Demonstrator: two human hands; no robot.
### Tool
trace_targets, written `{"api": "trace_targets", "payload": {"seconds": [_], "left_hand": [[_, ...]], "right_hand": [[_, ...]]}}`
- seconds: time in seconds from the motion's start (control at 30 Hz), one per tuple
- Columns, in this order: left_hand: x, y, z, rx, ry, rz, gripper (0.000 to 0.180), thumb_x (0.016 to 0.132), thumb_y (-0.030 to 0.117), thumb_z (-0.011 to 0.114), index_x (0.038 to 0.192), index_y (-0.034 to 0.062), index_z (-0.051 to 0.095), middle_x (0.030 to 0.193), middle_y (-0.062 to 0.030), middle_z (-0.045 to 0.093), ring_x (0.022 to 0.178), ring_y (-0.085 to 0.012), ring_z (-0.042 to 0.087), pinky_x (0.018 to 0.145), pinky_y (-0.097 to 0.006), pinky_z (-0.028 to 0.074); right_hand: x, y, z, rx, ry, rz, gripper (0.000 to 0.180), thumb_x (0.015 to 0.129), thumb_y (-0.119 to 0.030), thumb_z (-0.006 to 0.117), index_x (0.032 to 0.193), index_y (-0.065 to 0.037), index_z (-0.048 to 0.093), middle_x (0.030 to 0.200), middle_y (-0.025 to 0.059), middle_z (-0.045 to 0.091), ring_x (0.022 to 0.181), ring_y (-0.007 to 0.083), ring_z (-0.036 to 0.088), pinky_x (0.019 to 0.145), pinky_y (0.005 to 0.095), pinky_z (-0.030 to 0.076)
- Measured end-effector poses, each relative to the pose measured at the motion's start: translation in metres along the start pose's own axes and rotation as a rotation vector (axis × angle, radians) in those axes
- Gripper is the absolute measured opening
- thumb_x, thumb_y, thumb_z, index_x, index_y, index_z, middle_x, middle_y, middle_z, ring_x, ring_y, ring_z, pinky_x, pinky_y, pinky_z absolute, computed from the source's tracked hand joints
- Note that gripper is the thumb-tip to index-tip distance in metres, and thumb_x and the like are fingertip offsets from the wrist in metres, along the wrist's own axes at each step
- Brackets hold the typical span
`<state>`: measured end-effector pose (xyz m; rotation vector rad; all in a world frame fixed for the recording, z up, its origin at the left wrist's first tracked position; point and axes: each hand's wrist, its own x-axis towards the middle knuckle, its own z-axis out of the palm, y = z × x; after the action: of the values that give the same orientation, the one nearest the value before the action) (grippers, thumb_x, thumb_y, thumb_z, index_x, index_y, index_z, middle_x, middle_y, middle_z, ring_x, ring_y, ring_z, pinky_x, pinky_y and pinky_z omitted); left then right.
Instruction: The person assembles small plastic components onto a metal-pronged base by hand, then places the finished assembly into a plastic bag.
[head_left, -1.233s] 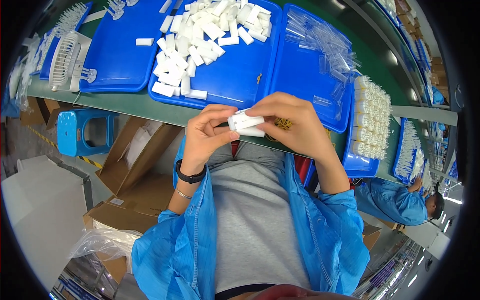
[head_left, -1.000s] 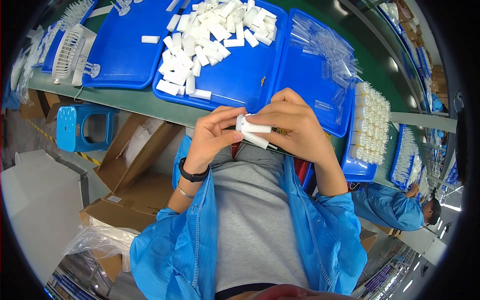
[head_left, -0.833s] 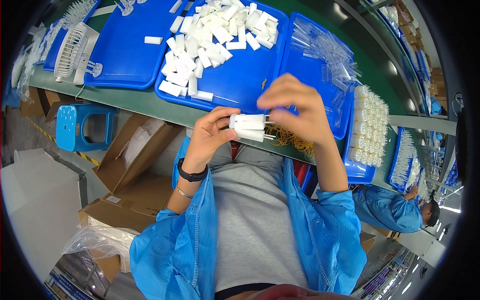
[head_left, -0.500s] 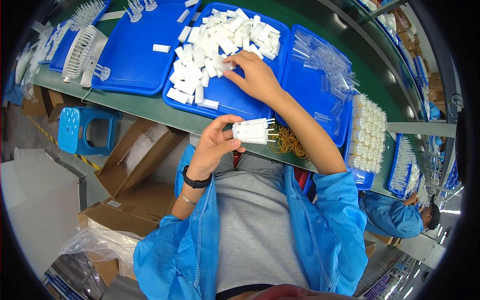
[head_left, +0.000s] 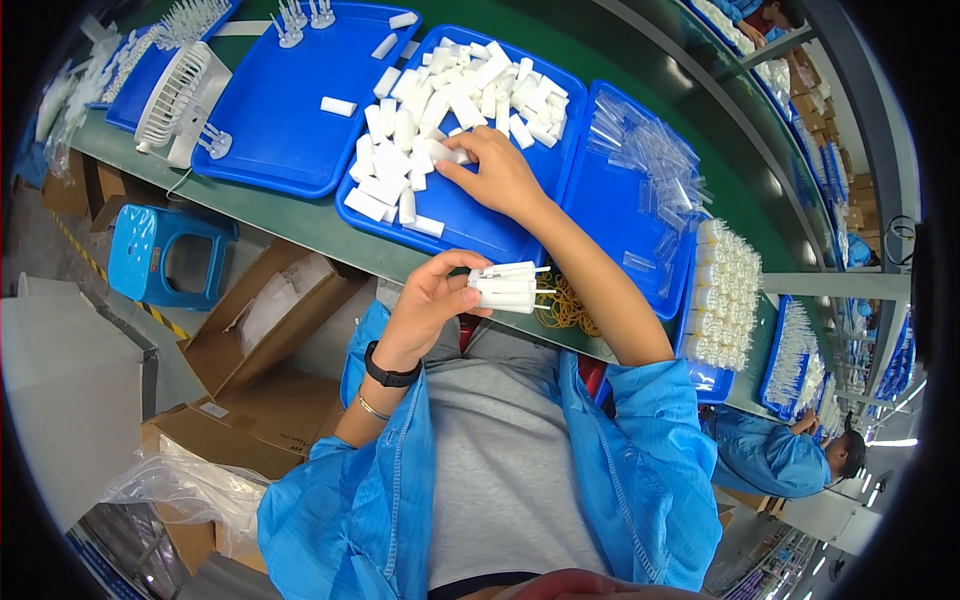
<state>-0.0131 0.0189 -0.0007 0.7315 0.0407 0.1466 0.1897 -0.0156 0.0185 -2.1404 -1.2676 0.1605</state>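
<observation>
In front of my body my left hand [head_left: 432, 295] grips a small bundle of white plastic tubes [head_left: 505, 288] on their sides. Thin white rods stick out of the bundle's right end. Farther ahead, my right hand [head_left: 498, 178] reaches over a blue tray [head_left: 468, 225] heaped with short white plastic tubes [head_left: 460, 100]. Thumb and index finger close around one white tube [head_left: 447, 153] at the near edge of the heap; my hand covers part of it.
To the left, another blue tray [head_left: 285, 125] holds a few white parts, beside a white slotted rack [head_left: 182, 105]. Clear tubes [head_left: 660, 165] fill a tray to the right, near upright white bundles [head_left: 722, 290]. Yellow rubber bands [head_left: 570, 305] lie by the table edge. A co-worker [head_left: 770, 452] sits at right.
The bundle in my left hand has turned a little, showing its separate tubes. My right thumb and index finger have closed in on a tube in the heap. The whole view has shifted slightly.
</observation>
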Motion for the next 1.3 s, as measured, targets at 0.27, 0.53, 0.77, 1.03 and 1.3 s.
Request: {"api": "trace_targets", "payload": {"seconds": [0.27,0.53,0.77,1.03,1.3], "left_hand": [[-0.002,0.001,-0.006,-0.001,0.006,0.025,0.030,0.085,-0.001,0.060,0.115,0.0010,0.053,0.118,-0.0104,0.053,0.104,-0.0200,0.059,0.080,-0.031,0.055],[-0.001,0.003,-0.005,-0.024,0.059,0.059,0.032,0.083,-0.002,0.061,0.114,-0.0004,0.052,0.116,-0.0122,0.056,0.101,-0.0199,0.060,0.079,-0.031,0.056],[0.004,-0.002,-0.002,0.058,0.126,0.145,0.033,0.082,-0.005,0.061,0.114,-0.0030,0.056,0.107,-0.0100,0.054,0.102,-0.0236,0.061,0.080,-0.033,0.057],[0.005,-0.005,0.003,0.119,0.095,0.190,0.037,0.081,-0.008,0.061,0.118,-0.0018,0.058,0.107,-0.0087,0.052,0.101,-0.0238,0.060,0.079,-0.034,0.058],[0.004,-0.005,0.000,0.112,0.076,0.202,0.038,0.080,-0.007,0.063,0.117,-0.0005,0.059,0.104,-0.0076,0.051,0.098,-0.0213,0.060,0.079,-0.034,0.058]], "right_hand": [[-0.017,-0.009,-0.029,0.113,0.077,-0.090,0.021,0.067,-0.014,0.079,0.079,-0.004,0.065,0.080,0.0054,0.065,0.076,0.0174,0.058,0.065,0.0305,0.045],[-0.067,-0.035,-0.093,0.105,-0.030,0.051,0.018,0.067,-0.003,0.071,0.076,-0.002,0.055,0.073,0.0095,0.059,0.067,0.0220,0.060,0.058,0.0306,0.046],[-0.103,-0.035,-0.120,-0.031,0.141,-0.154,0.019,0.062,0.001,0.070,0.076,-0.006,0.060,0.080,0.0048,0.061,0.073,0.0213,0.059,0.063,0.0301,0.049],[-0.114,-0.035,-0.121,-0.156,0.181,-0.207,0.022,0.059,0.001,0.074,0.076,-0.007,0.062,0.080,0.0027,0.061,0.075,0.0195,0.057,0.061,0.0290,0.048],[-0.112,-0.041,-0.119,-0.252,0.242,-0.261,0.022,0.058,-0.001,0.074,0.075,-0.008,0.064,0.081,0.0019,0.061,0.076,0.0191,0.057,0.061,0.0288,0.048]]}}
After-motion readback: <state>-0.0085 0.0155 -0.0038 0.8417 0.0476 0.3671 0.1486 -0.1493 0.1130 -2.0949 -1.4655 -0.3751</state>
